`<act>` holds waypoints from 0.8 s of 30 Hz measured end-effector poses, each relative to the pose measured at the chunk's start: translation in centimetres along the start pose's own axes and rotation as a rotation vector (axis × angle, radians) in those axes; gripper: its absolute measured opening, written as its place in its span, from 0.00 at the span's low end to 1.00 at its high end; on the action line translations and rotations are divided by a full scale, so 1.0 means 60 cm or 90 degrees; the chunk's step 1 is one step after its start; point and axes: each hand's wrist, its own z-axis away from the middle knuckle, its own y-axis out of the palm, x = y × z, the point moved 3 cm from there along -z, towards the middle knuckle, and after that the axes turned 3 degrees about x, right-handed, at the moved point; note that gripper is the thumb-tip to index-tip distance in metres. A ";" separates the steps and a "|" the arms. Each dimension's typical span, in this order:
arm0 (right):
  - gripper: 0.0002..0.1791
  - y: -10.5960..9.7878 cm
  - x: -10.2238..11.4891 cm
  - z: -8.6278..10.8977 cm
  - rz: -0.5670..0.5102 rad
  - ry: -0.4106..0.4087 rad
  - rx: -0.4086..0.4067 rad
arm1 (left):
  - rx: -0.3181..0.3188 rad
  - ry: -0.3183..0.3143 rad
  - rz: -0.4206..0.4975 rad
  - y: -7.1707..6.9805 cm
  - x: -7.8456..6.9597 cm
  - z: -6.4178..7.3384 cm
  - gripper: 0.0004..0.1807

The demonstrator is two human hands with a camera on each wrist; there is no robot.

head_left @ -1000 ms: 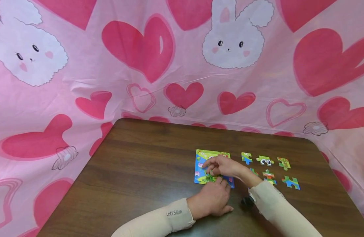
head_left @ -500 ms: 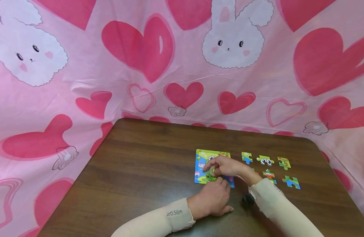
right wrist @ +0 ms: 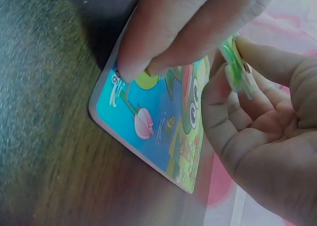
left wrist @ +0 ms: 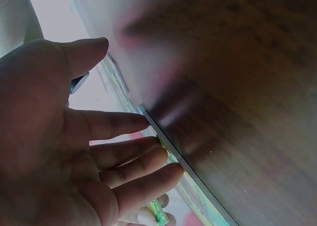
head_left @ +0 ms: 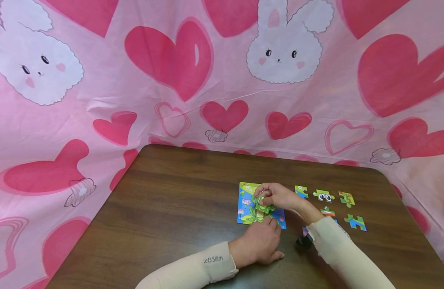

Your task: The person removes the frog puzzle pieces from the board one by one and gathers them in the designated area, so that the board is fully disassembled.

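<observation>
A square frog puzzle board (head_left: 244,192) lies on the brown table. My right hand (head_left: 277,196) is over its right half, pinching a green jigsaw piece (right wrist: 237,67) between thumb and fingertips. In the right wrist view the piece is tilted, and a gap separates it from the board's picture. At the near edge, my left hand (head_left: 259,241) rests its loosely bent fingertips on the board, thumb out to the side. The left wrist view shows those fingertips (left wrist: 171,171) along the thin board edge. Part of the picture is hidden behind both hands.
To the right lie several loose jigsaw pieces, among them one with eyes (head_left: 323,196), a red-flowered corner (head_left: 347,199) and a blue-green one (head_left: 356,222). The right forearm crosses close to others. Behind the table (head_left: 178,192) hangs a pink heart-patterned cloth (head_left: 229,88).
My right hand has drawn back slightly to the right and lifted the green jigsaw piece off the board, turning it up. The left hand has stayed in place.
</observation>
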 end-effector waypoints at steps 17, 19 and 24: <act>0.16 -0.031 -0.008 0.023 -0.013 0.055 -0.133 | 0.007 -0.003 -0.003 0.004 0.000 -0.006 0.34; 0.17 -0.033 -0.011 0.025 -0.006 0.052 -0.132 | 0.012 0.000 0.001 0.003 0.001 -0.006 0.35; 0.19 -0.039 -0.022 0.031 -0.030 0.060 -0.130 | 0.016 0.003 0.011 0.002 0.002 -0.006 0.35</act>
